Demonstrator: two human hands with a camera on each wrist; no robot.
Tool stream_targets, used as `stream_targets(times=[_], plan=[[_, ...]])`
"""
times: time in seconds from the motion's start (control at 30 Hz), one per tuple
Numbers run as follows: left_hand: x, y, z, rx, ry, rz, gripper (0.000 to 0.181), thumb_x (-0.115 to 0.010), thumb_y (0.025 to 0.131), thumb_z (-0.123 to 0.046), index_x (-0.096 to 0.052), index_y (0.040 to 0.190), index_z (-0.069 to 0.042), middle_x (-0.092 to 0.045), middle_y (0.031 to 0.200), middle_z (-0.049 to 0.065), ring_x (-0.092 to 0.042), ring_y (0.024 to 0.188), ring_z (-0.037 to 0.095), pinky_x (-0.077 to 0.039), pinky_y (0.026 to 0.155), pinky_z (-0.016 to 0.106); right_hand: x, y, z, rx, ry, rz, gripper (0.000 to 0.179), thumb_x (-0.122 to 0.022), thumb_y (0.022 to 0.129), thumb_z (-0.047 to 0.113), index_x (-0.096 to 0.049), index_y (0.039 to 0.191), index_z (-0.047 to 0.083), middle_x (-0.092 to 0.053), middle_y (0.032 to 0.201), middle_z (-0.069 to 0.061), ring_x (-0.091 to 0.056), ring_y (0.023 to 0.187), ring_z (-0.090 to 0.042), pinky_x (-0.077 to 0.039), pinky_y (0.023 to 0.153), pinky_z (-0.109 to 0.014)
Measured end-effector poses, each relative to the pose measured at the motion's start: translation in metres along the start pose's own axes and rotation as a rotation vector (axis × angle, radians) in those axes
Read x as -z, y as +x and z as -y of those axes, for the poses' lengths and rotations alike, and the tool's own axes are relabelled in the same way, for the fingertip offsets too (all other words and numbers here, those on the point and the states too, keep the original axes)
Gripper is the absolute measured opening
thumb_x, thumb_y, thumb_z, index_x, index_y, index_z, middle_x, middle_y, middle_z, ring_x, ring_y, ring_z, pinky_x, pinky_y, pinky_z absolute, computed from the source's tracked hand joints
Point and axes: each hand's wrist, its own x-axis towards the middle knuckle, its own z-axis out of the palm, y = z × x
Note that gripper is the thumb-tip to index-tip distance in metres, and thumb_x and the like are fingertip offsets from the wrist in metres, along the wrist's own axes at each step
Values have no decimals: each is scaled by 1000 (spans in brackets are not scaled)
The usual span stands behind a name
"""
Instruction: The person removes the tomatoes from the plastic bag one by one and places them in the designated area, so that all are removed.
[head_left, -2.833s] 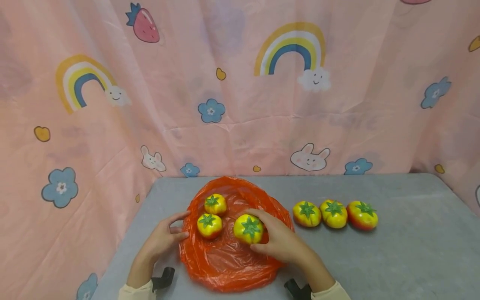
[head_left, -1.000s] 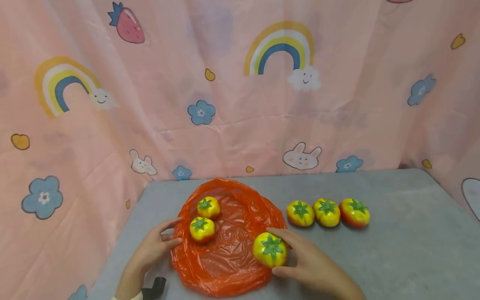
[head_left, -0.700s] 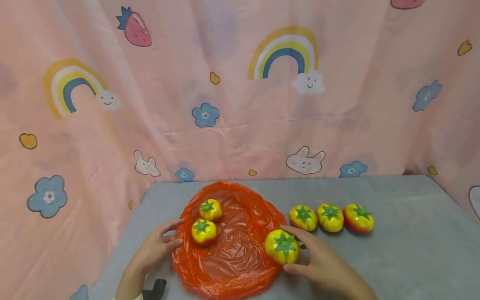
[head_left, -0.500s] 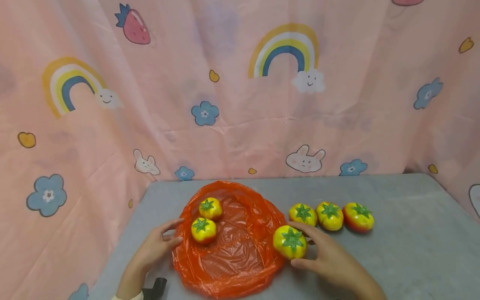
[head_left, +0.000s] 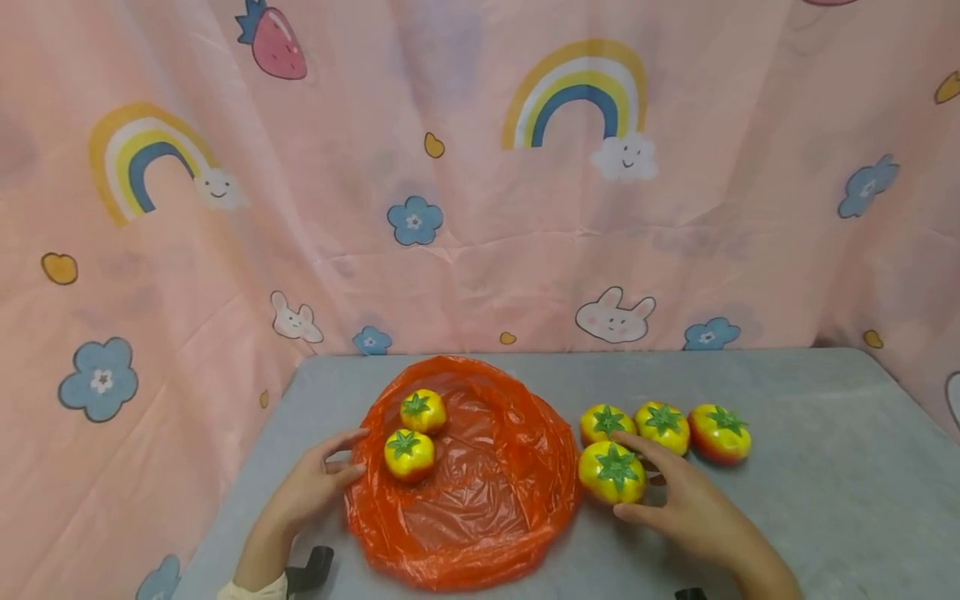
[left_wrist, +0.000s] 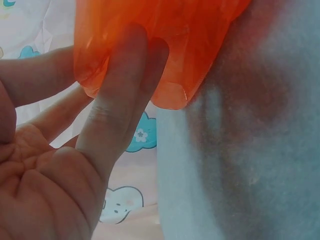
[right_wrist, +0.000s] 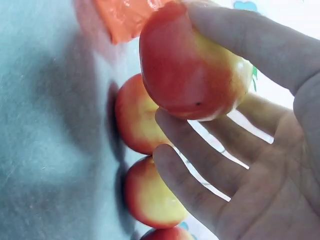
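Note:
My right hand (head_left: 693, 508) holds a yellow-and-red toy tomato (head_left: 611, 473) with a green star-shaped top, raised just right of the bag. In the right wrist view the thumb and fingers lie around the red underside of this tomato (right_wrist: 190, 65). My left hand (head_left: 303, 483) touches the left rim of an open orange-red plastic bag (head_left: 465, 558) with its fingertips. The left wrist view has the fingers spread against the thin bag wall (left_wrist: 170, 75). Two toy tomatoes, a rear one (head_left: 423, 411) and a front one (head_left: 408, 456), sit inside the bag on its left side.
Three more toy tomatoes stand in a row right of the bag: a left one (head_left: 602, 419) partly hidden by the held tomato, a middle one (head_left: 663, 427) and a right one (head_left: 720, 433). All rest on a grey table (head_left: 832, 483). A pink patterned curtain (head_left: 480, 283) hangs behind.
My right hand has carried the tomato from over the bag's middle, past its right rim, to in front of the row. The left hand stays at the bag's left rim.

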Motion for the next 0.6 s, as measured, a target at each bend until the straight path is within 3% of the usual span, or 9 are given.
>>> stream_targets(times=[0.23, 0.6], plan=[[2, -1, -3, -26, -18, 3, 52, -67, 92, -7, -54, 142, -17, -52, 143, 17, -69, 107, 27, -61, 85, 42, 0, 3, -13, -80, 23, 34, 85, -88, 71, 41, -46, 140, 16, -52, 144, -13, -60, 117, -31, -56, 92, -53], [4, 1, 0, -35, -44, 22, 54, -66, 92, -5, -53, 143, -16, -51, 144, 18, -70, 103, 25, -61, 85, 41, 4, 4, -31, -85, 73, 91, 87, -88, 72, 36, -43, 142, 10, -52, 143, -19, -61, 114, -28, -56, 93, -51]])
